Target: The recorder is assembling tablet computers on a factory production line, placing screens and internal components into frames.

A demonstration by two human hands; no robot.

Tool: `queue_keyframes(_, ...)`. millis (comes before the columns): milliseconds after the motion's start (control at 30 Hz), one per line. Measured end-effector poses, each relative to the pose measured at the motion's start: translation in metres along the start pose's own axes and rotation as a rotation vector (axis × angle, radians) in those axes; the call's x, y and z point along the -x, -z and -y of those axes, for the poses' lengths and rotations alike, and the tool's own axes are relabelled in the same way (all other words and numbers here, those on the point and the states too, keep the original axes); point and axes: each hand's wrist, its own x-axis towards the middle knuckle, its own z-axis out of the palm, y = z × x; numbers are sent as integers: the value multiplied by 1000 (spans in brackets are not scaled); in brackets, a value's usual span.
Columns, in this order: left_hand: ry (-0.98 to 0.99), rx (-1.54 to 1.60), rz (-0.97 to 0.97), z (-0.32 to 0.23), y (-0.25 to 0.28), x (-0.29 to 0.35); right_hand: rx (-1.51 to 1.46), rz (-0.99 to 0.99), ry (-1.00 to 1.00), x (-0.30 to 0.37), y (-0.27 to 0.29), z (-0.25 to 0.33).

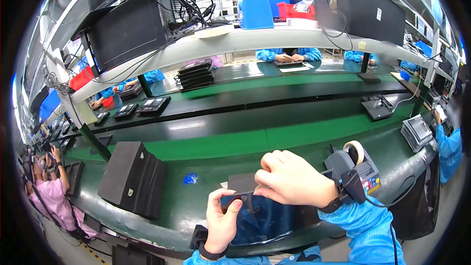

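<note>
A dark, glossy flat panel (267, 218) is tilted up at the near edge of the bench, its surface mirroring the surroundings. My left hand (222, 223) grips its upper left corner, thumb on the face and fingers behind. Closed in a pinch, my right hand (294, 179) is at the panel's top edge; whatever lies between its fingertips is too small to make out. Behind the panel, a dark grey flat piece (243, 182) lies on the green bench top, partly covered by my hands.
Left of my hands stands a stack of black foam blocks (130, 176), with small blue bits (190, 178) beside it. A tape dispenser (360, 167) sits at right. Beyond runs a conveyor (216, 122) under an overhead shelf (196, 44). Co-workers sit around it.
</note>
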Motion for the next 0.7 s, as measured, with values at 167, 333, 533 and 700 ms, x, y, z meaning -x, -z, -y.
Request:
queue_keyframes(167, -29, -5, -51, 3, 6, -5, 95, -305, 21, 20, -11, 10)
queue_keyframes(333, -31, -5, 1, 3, 2, -6, -158, -197, -11, 17, -29, 3)
queue_keyframes(533, -9, -13, 16, 2, -2, -4, -253, 213, -173, 6, -25, 0)
queue_keyframes(700, -59, -41, -48, 12, 7, -14, 207, -273, -182, 6, -14, 26)
